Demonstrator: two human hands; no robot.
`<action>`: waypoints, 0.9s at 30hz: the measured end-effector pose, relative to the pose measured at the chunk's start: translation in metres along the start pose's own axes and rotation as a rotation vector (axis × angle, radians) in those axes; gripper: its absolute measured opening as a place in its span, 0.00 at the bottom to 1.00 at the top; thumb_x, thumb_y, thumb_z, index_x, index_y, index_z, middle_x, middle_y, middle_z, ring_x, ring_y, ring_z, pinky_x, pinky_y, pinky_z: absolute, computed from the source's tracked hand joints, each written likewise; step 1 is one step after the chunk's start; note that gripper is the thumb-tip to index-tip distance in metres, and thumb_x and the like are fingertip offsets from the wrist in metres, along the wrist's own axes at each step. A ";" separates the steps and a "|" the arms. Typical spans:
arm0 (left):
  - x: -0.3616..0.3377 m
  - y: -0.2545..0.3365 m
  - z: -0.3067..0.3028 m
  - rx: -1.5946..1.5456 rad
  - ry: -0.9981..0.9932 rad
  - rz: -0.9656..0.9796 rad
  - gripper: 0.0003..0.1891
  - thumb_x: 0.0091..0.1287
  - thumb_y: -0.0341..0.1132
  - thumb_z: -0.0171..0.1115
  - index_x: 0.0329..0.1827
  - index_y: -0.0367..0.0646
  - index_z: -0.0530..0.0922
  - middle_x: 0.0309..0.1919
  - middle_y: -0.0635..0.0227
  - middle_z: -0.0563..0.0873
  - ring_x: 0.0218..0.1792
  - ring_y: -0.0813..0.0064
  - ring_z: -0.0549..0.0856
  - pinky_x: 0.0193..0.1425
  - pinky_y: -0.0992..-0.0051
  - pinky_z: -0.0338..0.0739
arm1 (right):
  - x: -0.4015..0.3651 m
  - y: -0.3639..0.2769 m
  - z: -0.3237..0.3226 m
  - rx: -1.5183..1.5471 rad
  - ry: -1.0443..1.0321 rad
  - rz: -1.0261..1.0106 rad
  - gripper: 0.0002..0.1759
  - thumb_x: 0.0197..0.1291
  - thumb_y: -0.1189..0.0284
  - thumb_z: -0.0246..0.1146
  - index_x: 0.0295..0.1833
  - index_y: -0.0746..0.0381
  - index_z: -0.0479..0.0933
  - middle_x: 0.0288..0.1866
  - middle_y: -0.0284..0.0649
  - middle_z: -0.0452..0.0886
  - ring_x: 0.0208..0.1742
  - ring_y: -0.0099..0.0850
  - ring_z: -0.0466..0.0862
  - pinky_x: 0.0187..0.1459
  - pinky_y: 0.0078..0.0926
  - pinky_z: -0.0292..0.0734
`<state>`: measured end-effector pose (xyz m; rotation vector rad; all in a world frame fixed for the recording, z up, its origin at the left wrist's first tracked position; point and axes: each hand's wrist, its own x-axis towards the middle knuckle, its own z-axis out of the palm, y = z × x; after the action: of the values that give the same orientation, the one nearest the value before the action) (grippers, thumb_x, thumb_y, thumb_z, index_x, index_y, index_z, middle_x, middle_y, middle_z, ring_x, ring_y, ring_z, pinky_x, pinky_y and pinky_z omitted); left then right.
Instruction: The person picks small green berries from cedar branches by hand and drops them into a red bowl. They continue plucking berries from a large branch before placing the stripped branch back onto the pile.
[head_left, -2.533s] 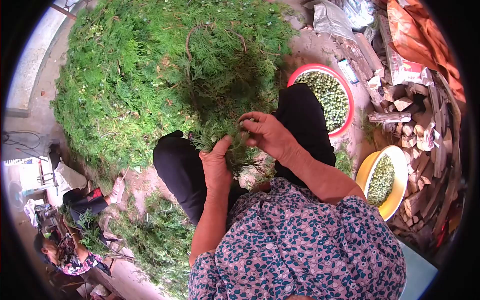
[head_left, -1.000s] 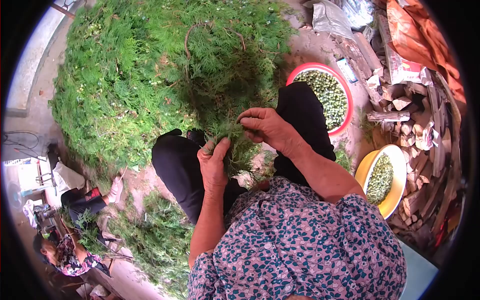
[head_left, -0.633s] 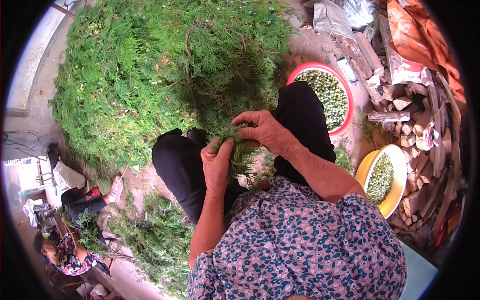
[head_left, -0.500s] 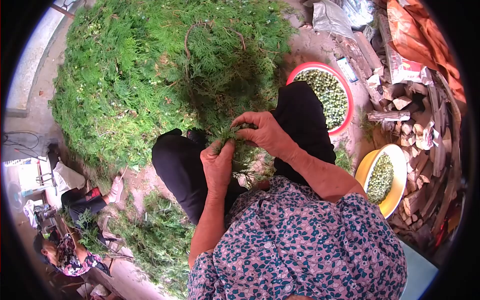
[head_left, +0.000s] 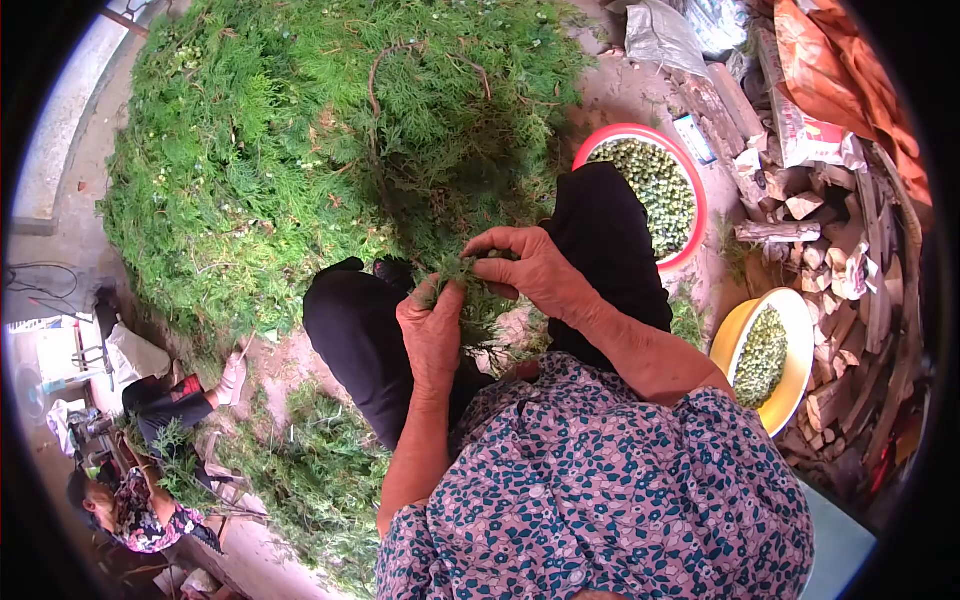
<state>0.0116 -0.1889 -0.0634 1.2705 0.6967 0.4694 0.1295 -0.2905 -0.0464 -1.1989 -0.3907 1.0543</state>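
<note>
Between my knees, my left hand (head_left: 432,330) is closed on a small green sprig (head_left: 447,272), which sticks up past its thumb and fingertips. My right hand (head_left: 530,268) meets the sprig from the right, its thumb and index finger bent together at the foliage; whatever lies between those fingertips is too small to make out. Beyond both hands rises a big heap of green branches (head_left: 250,150). By my right knee is a red-rimmed basin (head_left: 699,205) of small green cones or berries.
A yellow basin (head_left: 802,370) with more green pieces stands lower right, beside stacked firewood (head_left: 825,270). Orange cloth (head_left: 850,70) and a grey sack (head_left: 660,38) lie upper right. More branches (head_left: 310,490) lie lower left, near another seated person (head_left: 150,510).
My left hand has shifted slightly left with the sprig. My right hand's fingers have moved a little at the sprig's tip.
</note>
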 end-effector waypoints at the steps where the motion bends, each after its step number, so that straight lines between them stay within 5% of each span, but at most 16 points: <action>1: -0.001 0.001 0.000 -0.001 0.000 -0.001 0.05 0.61 0.29 0.59 0.35 0.37 0.81 0.23 0.80 0.77 0.24 0.91 0.69 0.27 0.86 0.63 | 0.001 0.003 -0.002 0.034 -0.020 0.005 0.10 0.56 0.77 0.60 0.44 0.65 0.75 0.21 0.28 0.72 0.18 0.14 0.67 0.18 0.13 0.60; 4: -0.001 0.004 -0.001 -0.147 -0.039 -0.058 0.06 0.60 0.28 0.60 0.36 0.36 0.81 0.24 0.78 0.79 0.24 0.89 0.72 0.27 0.85 0.66 | 0.003 0.013 -0.006 0.424 -0.064 0.156 0.09 0.57 0.77 0.59 0.44 0.64 0.75 0.24 0.30 0.73 0.19 0.17 0.69 0.19 0.13 0.61; 9: 0.001 0.000 -0.004 -0.273 -0.041 -0.081 0.07 0.60 0.27 0.57 0.38 0.34 0.79 0.29 0.69 0.83 0.26 0.80 0.80 0.31 0.81 0.75 | 0.004 0.017 -0.007 0.513 -0.079 0.192 0.08 0.57 0.76 0.57 0.43 0.63 0.74 0.29 0.32 0.75 0.21 0.20 0.72 0.19 0.14 0.63; 14: 0.000 0.003 -0.005 -0.243 -0.026 -0.089 0.06 0.58 0.25 0.57 0.36 0.35 0.80 0.25 0.76 0.80 0.24 0.88 0.73 0.28 0.85 0.68 | 0.006 0.010 -0.010 0.617 -0.133 0.159 0.08 0.58 0.74 0.56 0.44 0.63 0.72 0.31 0.34 0.76 0.22 0.23 0.73 0.19 0.16 0.64; 20: -0.002 0.009 -0.001 -0.083 -0.050 -0.073 0.05 0.56 0.26 0.58 0.33 0.35 0.81 0.22 0.80 0.76 0.22 0.91 0.69 0.26 0.86 0.63 | 0.007 0.010 -0.008 0.402 -0.076 0.203 0.08 0.58 0.73 0.58 0.42 0.63 0.73 0.31 0.30 0.76 0.22 0.16 0.71 0.19 0.13 0.62; 23: -0.002 0.006 -0.002 -0.037 -0.049 -0.067 0.05 0.56 0.27 0.58 0.32 0.35 0.81 0.21 0.81 0.75 0.22 0.91 0.69 0.26 0.86 0.62 | 0.004 0.006 -0.006 0.206 -0.130 0.117 0.07 0.57 0.73 0.60 0.41 0.63 0.74 0.27 0.28 0.75 0.21 0.14 0.69 0.18 0.11 0.60; 25: -0.001 0.003 -0.002 0.015 -0.057 -0.052 0.05 0.57 0.27 0.58 0.32 0.35 0.81 0.20 0.81 0.75 0.23 0.91 0.69 0.26 0.86 0.62 | 0.001 0.000 -0.003 -0.165 -0.037 -0.030 0.07 0.57 0.74 0.60 0.41 0.63 0.75 0.24 0.29 0.73 0.20 0.13 0.69 0.18 0.10 0.59; 27: 0.000 0.002 0.003 0.012 0.013 -0.049 0.05 0.58 0.27 0.57 0.31 0.36 0.80 0.20 0.80 0.76 0.22 0.90 0.70 0.25 0.85 0.63 | -0.001 -0.006 -0.003 -0.161 0.059 -0.056 0.07 0.57 0.73 0.61 0.41 0.64 0.75 0.23 0.30 0.73 0.20 0.14 0.69 0.17 0.12 0.59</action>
<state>0.0142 -0.1907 -0.0614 1.2595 0.7408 0.4348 0.1345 -0.2926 -0.0416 -1.3518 -0.4676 0.9505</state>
